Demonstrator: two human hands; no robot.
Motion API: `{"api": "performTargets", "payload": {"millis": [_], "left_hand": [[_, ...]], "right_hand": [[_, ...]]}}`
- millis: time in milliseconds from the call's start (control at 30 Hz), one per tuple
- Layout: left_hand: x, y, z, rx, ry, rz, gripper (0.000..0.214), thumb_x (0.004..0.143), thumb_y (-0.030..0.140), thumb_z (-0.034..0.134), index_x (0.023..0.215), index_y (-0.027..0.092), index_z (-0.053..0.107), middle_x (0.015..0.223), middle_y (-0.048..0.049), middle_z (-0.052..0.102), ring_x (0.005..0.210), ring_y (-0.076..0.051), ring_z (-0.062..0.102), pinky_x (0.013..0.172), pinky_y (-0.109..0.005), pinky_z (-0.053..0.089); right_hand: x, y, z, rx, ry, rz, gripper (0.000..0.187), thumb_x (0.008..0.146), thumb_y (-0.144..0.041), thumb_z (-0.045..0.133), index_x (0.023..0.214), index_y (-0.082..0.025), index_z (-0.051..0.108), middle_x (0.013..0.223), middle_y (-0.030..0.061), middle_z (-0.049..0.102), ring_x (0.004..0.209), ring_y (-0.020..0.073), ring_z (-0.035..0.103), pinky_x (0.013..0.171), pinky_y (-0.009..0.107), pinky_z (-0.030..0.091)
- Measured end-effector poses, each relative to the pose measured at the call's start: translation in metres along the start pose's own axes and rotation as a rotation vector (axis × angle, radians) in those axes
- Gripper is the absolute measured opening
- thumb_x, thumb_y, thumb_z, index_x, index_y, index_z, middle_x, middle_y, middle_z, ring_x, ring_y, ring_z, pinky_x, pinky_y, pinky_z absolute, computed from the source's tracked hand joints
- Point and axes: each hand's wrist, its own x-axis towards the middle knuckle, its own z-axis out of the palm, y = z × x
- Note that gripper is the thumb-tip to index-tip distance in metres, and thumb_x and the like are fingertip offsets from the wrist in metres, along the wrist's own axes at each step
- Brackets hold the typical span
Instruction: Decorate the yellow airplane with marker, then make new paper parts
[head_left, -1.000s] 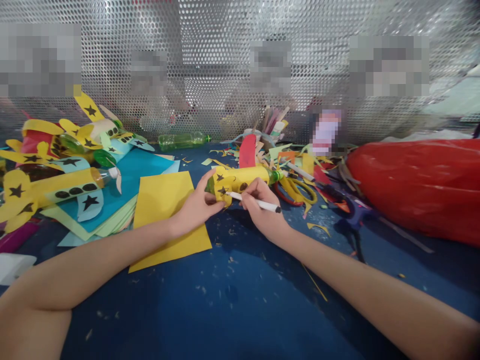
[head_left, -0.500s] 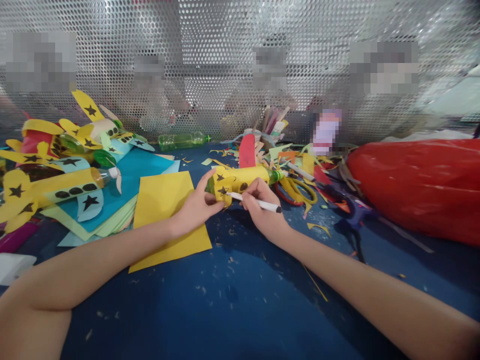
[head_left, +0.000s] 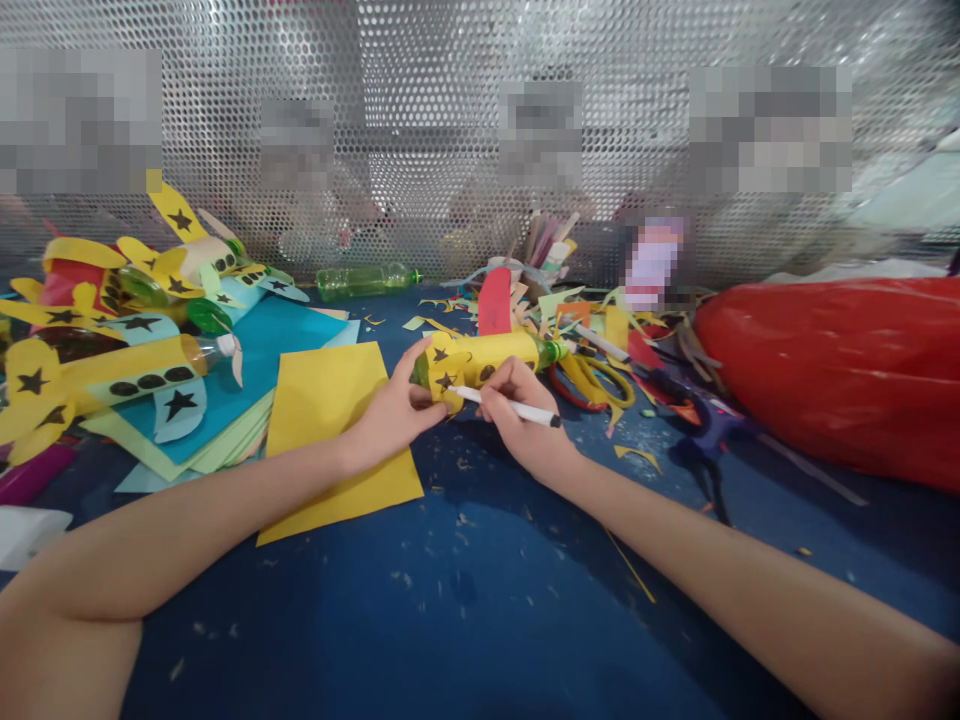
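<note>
Well, paper-wrapped plastic bottle (head_left: 501, 349); slim marker (head_left: 517, 407) probably touching star (head_left: 445, 381).

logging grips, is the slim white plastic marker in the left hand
No, the right hand holds the marker, while the left hand holds the yellow-wrapped green plastic bottle.

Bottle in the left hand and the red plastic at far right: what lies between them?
In the head view, scissors, coloured paper scraps and a blurred purple object lie between the bottle and red plastic.
</note>
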Motion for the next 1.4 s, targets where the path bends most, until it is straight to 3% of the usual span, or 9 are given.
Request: {"api": "performTargets", "payload": {"millis": [1400], "left_hand": [[0.0003,-0.0012,-0.0009,0.013,-0.004,0.010,0.092,0.080,0.017,0.066,0.153,0.025,0.011,0.075,-0.0002,0.069,0.074,-0.019,0.066,0.072,-0.033,0.047]], "right_hand": [[-0.0002,-0.0013,0.0006,0.017,-0.025,-0.002,0.016,0.082,-0.019,0.052,0.070,-0.023,0.042,0.060,-0.0050,0.047,0.055,0.0110,0.045,0.054,0.027,0.037]]}}
